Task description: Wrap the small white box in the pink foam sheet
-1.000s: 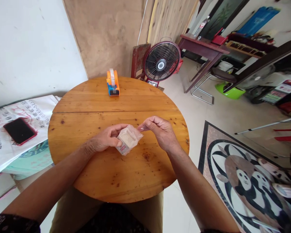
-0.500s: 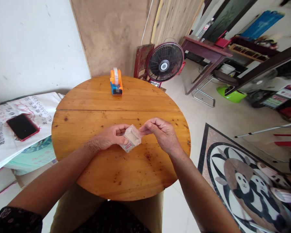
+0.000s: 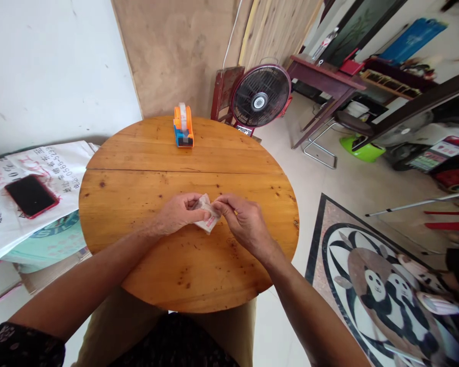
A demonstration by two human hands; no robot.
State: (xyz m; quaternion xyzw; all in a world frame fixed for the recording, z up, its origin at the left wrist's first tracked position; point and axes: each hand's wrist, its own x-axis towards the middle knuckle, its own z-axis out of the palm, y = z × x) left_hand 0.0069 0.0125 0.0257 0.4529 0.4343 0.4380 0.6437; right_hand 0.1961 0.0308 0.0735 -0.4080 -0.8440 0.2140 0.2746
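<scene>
A small box-shaped packet [image 3: 209,224], whitish with a red-printed label and a clear plastic wrapper, is held just above or on the round wooden table; I cannot tell whether it touches the wood. My left hand [image 3: 185,210] grips its left side, thumb across the front and fingers behind. On the other side my right hand [image 3: 239,216] is closed in a pinch at the packet's upper right edge, where the clear wrapper is. Its fingertips partly hide that edge.
Toward the back of the table [image 3: 183,275] stands an orange and blue tape dispenser [image 3: 183,127]. A phone [image 3: 32,196] lies on a white printed sack [image 3: 71,158] at the left. Behind the table are a fan [image 3: 260,97] and a wooden chair [image 3: 225,92].
My right hand has moved left and closer to the packet, from a pinch held out to the right on the wrapper. The left hand keeps its grip, and the packet has tilted slightly.
</scene>
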